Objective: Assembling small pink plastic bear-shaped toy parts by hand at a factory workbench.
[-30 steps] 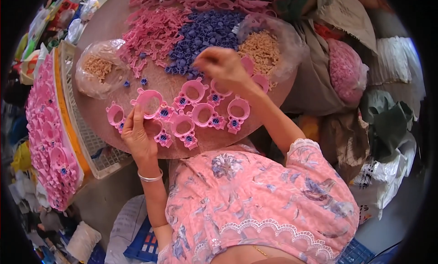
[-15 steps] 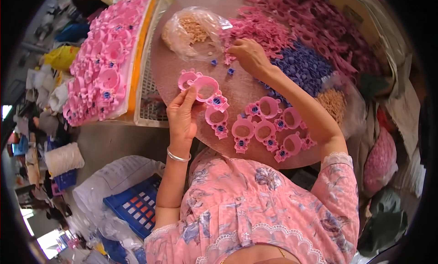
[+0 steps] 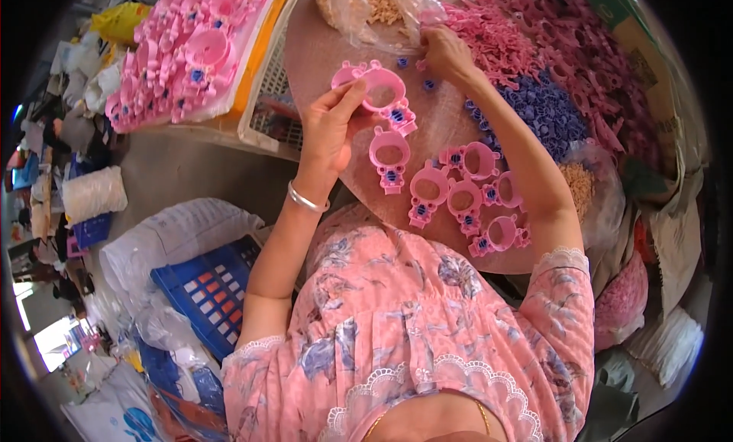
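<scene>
My left hand (image 3: 330,132) pinches a pink plastic ring-shaped piece (image 3: 391,80) with small ears and a blue insert at its lower end, holding it over the table's left side. At the near edge of a heap of small pink plastic parts (image 3: 500,45), my right hand (image 3: 449,54) has its fingers drawn together; what they hold, if anything, is hidden. Two small blue plastic pieces, one of them a loose blue cap (image 3: 429,84), lie near its fingertips. Below the held piece rests a similar pink piece (image 3: 392,169). Several more pink ring pieces (image 3: 424,211) lie along the near table edge.
A clear bag of tan bits (image 3: 382,6) stands at the far side, beside a heap of blue caps (image 3: 542,113). Larger pink parts (image 3: 588,68) pile up at far right. At left, a crate (image 3: 267,106) carries a tray of pink pieces (image 3: 210,48). A blue basket (image 3: 210,289) sits below.
The view has shifted, so the table appears higher and further right. My right hand has shifted slightly relative to the small pink heap. My left hand still holds the pink ring piece.
</scene>
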`<state>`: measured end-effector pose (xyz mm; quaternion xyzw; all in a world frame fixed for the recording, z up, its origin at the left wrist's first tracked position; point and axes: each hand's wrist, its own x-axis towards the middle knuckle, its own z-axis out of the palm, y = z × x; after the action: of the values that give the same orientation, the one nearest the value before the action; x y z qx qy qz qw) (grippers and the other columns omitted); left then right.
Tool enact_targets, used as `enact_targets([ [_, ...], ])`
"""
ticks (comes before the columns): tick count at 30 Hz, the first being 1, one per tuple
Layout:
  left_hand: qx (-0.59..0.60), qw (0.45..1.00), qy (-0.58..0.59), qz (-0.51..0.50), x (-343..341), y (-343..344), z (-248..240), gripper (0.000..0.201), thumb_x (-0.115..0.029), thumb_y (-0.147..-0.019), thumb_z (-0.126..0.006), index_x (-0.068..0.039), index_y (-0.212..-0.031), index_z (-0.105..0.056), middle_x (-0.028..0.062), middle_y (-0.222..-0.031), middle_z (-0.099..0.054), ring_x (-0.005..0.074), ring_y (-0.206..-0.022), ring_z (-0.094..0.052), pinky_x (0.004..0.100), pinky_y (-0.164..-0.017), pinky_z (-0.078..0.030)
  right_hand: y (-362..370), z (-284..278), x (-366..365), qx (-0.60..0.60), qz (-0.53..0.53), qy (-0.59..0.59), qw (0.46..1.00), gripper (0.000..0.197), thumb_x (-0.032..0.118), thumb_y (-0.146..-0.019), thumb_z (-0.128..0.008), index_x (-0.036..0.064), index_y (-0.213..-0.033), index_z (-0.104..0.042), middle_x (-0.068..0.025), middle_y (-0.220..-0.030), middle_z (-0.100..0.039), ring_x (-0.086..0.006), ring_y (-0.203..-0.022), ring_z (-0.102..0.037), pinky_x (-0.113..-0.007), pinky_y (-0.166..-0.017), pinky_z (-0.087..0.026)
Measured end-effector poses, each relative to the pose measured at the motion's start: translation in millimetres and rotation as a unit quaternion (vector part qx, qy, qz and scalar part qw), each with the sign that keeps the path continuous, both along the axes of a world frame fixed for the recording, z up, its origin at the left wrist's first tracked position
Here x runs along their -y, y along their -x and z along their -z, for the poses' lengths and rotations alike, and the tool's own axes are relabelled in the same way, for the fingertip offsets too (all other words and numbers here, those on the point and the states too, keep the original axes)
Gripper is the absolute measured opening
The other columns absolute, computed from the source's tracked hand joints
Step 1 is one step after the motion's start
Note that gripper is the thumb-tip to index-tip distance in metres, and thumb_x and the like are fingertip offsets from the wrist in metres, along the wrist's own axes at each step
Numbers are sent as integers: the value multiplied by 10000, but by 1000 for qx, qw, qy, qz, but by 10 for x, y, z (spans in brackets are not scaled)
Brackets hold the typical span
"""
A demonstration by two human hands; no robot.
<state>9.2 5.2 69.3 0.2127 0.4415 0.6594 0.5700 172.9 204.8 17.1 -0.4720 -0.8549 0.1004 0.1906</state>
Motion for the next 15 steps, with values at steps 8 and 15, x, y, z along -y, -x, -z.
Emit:
enact_targets([
  [8, 37, 999, -3, 8, 1, -7, 203, 159, -150, -857, -697, -20, -949, -684, 42, -747, -657, 132, -615, -646, 250, -559, -574, -137, -99, 197, 67, -140, -131, 979, 203, 111, -746, -640, 37, -929, -590, -151, -862, -624, -351, -819, -613, -436, -716, -477],
  [15, 48, 999, -17, 1, 40, -20, 218, 175, -159, -852, -706, -23, -959, -683, 34, -751, -658, 113, -620, -638, 244, -557, -563, -338, -429, 649, -157, -44, -12, 987, 212, 23, -817, -601, 27, -1026, -639, -96, -836, -686, -207, -758, -670, -318, -643, -517],
])
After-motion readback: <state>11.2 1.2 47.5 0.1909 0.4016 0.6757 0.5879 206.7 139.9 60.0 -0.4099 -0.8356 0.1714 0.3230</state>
